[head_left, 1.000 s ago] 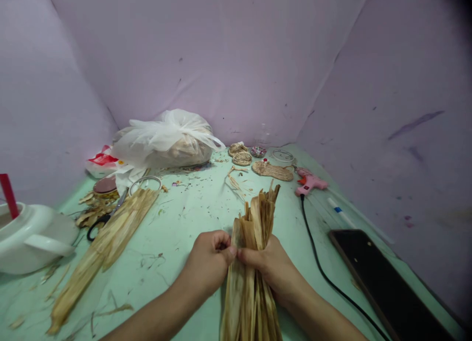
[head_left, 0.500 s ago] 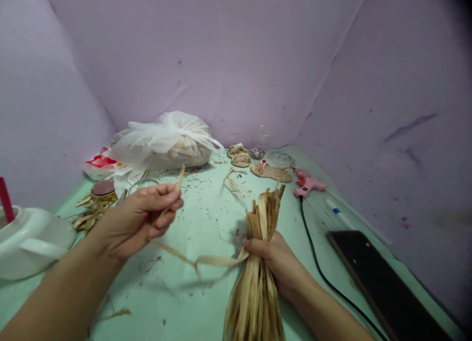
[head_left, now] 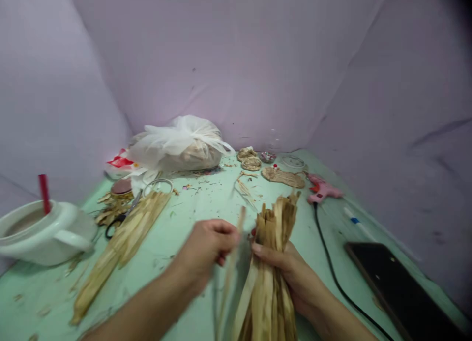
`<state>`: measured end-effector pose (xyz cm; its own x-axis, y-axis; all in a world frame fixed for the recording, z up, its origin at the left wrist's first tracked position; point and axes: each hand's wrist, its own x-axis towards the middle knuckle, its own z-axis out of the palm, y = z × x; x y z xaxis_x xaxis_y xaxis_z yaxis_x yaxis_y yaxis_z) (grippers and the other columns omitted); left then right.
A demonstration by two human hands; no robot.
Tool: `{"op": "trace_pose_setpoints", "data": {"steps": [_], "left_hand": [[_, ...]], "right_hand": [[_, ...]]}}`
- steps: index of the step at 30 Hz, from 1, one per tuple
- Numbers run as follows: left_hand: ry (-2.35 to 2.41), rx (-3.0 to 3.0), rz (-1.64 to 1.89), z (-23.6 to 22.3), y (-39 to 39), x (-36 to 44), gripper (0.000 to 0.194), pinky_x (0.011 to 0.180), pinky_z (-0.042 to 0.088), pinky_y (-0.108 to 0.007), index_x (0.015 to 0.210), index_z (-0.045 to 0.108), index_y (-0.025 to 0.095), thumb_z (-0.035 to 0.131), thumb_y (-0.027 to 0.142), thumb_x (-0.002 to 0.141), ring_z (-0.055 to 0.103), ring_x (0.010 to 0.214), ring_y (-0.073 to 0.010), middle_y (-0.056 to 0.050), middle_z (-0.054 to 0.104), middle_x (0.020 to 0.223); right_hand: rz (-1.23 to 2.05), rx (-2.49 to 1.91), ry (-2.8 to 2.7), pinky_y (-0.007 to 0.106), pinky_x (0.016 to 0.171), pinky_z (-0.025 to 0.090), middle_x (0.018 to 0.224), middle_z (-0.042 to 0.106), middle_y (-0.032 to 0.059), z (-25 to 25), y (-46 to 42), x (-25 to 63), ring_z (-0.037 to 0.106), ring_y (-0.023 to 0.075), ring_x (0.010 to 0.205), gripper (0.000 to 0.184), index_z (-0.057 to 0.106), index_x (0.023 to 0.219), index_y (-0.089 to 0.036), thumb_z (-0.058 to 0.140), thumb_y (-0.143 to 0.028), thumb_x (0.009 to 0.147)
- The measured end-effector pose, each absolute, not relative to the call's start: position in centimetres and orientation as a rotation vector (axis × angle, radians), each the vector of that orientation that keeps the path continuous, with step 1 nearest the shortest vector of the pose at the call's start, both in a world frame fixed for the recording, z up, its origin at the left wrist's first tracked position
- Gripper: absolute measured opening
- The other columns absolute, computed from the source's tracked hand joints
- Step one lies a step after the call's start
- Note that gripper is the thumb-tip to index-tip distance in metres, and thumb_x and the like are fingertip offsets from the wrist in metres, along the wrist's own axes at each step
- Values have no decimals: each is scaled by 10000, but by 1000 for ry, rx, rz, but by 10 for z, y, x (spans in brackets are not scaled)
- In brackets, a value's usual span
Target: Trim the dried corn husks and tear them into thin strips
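My right hand [head_left: 285, 272] is wrapped round a thick bundle of dried husk strips [head_left: 275, 228] that stands upright over the green table [head_left: 191, 218]. My left hand [head_left: 208, 247] is closed in a pinch on one thin husk strip [head_left: 230, 267] right beside the bundle, blurred by motion. The two hands almost touch.
A pile of separated husk strips [head_left: 125, 238] lies to the left, with scissors [head_left: 121, 218] beside it. A white bowl with a red straw [head_left: 44, 230] is far left, a tied plastic bag [head_left: 180, 144] at the back. A pink glue gun [head_left: 322, 189], its black cord and a dark tablet [head_left: 398, 292] are on the right.
My left hand, which had pulled a strip away out to the left, has come back to the bundle and pinches another strip. The view shifted slightly.
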<state>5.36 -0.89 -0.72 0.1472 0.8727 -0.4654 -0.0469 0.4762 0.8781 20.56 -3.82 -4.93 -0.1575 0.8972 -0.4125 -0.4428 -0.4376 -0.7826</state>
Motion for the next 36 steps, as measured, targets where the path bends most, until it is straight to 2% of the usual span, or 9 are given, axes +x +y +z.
{"op": "trace_pose_setpoints", "data": {"steps": [4, 9, 13, 15, 18, 22, 29, 33, 36], "left_hand": [[1232, 900, 800, -31, -27, 83, 58, 378, 270, -195, 558, 537, 151, 591, 150, 537, 355, 367, -57, 54, 432, 420], [1168, 1228, 495, -4, -18, 47, 93, 442, 343, -230, 664, 617, 164, 589, 212, 590, 473, 450, -117, 3, 539, 541], [1856, 1897, 536, 14, 18, -15, 164, 535, 324, -267, 475, 546, 187, 611, 253, 610, 525, 590, -199, -53, 541, 536], [2292, 1907, 325, 11, 37, -40, 243, 576, 338, -300, 466, 501, 193, 605, 339, 631, 556, 681, -267, -81, 541, 555], [2415, 1844, 99, -1, 55, -59, 206, 592, 354, -335, 476, 488, 183, 625, 289, 586, 574, 710, -317, -122, 576, 596], [2412, 1842, -11, 6, 58, -65, 85, 563, 339, -315, 501, 510, 174, 571, 150, 554, 574, 663, -278, -103, 589, 613], [2412, 2029, 198, 55, 30, -56, 167, 537, 295, -284, 596, 549, 192, 426, 227, 703, 499, 607, -193, -44, 564, 626], [1710, 2121, 238, 34, 9, -11, 181, 536, 339, -252, 624, 592, 178, 443, 229, 715, 533, 595, -160, -30, 613, 638], [1452, 2078, 195, 19, 6, 8, 330, 602, 417, -281, 782, 650, 176, 402, 394, 792, 595, 688, -206, -59, 661, 722]], "right_hand": [[1892, -1053, -696, 301, 534, 472, 625, 647, 48, -49, -42, 203, 600, 179, 532, 309, 618, 781, -144, 752, -334, 578], [1850, -1211, -623, 280, 483, 457, 536, 610, 20, -53, -41, 203, 579, 164, 482, 287, 601, 705, -158, 775, -315, 539], [1745, -1360, -510, 253, 454, 451, 520, 586, -8, -55, -40, 204, 564, 146, 476, 326, 582, 675, -170, 807, -272, 463], [1757, -1362, -494, 256, 465, 459, 527, 582, -16, -55, -41, 204, 566, 144, 483, 323, 580, 700, -175, 798, -271, 483], [1758, -1341, -499, 256, 516, 479, 553, 579, -30, -55, -41, 203, 558, 122, 495, 309, 584, 768, -178, 775, -263, 540], [1753, -1330, -505, 248, 537, 483, 580, 587, -28, -57, -41, 204, 559, 117, 520, 310, 589, 804, -169, 761, -257, 563], [1755, -1286, -509, 207, 451, 432, 560, 574, -44, -59, -39, 204, 537, 95, 465, 331, 598, 799, -173, 782, -241, 532], [1767, -1326, -499, 210, 421, 415, 495, 549, -29, -61, -39, 206, 529, 100, 437, 271, 563, 648, -154, 774, -303, 566], [1773, -1313, -467, 210, 423, 420, 513, 567, -24, -61, -39, 207, 532, 99, 439, 285, 568, 655, -155, 787, -301, 547]]}}
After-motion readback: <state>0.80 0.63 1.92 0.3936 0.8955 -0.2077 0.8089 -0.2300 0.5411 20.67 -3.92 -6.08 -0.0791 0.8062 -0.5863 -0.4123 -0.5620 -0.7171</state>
